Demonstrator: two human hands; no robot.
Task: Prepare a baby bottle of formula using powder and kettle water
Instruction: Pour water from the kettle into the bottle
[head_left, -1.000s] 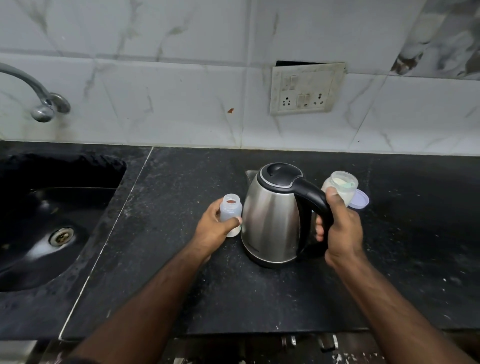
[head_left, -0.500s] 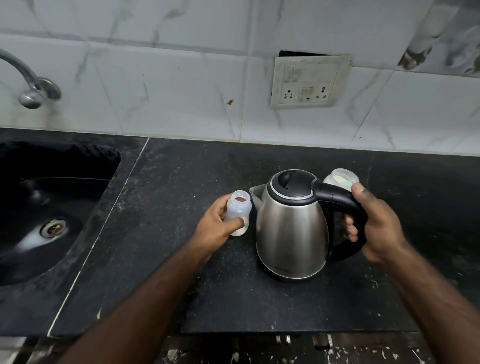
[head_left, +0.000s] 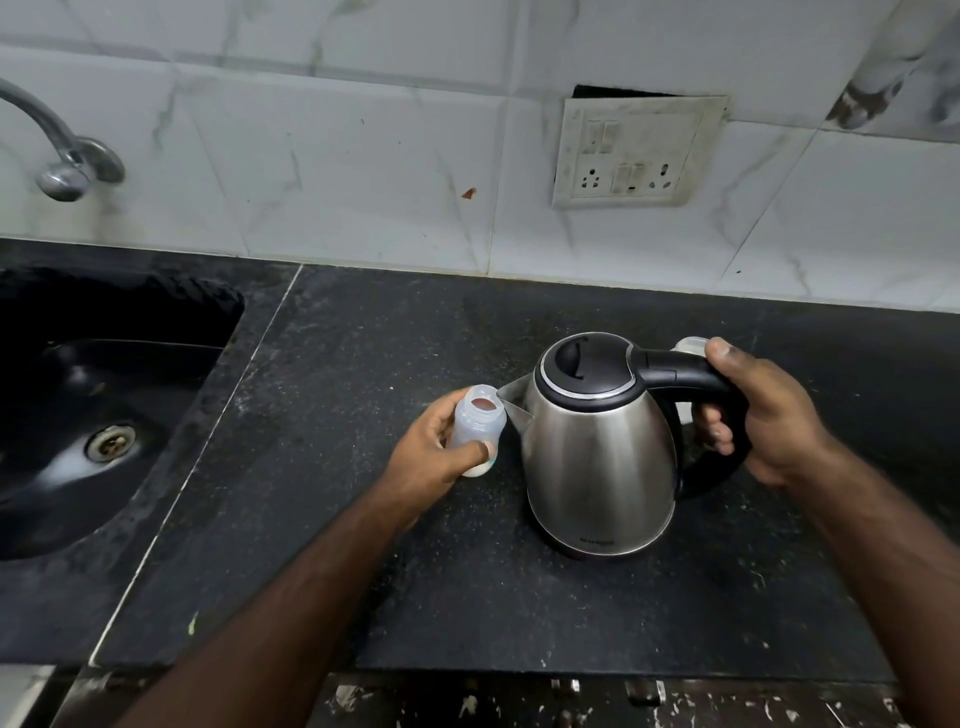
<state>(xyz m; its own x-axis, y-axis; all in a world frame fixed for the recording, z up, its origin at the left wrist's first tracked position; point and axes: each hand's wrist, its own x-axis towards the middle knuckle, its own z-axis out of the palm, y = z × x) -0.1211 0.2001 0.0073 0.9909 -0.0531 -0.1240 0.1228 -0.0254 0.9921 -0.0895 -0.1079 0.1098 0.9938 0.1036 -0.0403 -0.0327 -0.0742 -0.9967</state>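
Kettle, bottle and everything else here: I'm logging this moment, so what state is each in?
Kettle: lid shut, held by its handle.
Baby bottle: uncapped, tilted toward the spout.
Left hand: gripping the bottle.
Right hand: gripping the handle.
Tap: not running.
Sockets: nothing plugged in.

Only print in view: small dark brand mark low on the steel kettle (head_left: 597, 467), near its base. Too small and blurred to read. No other text, nos. or labels legible.
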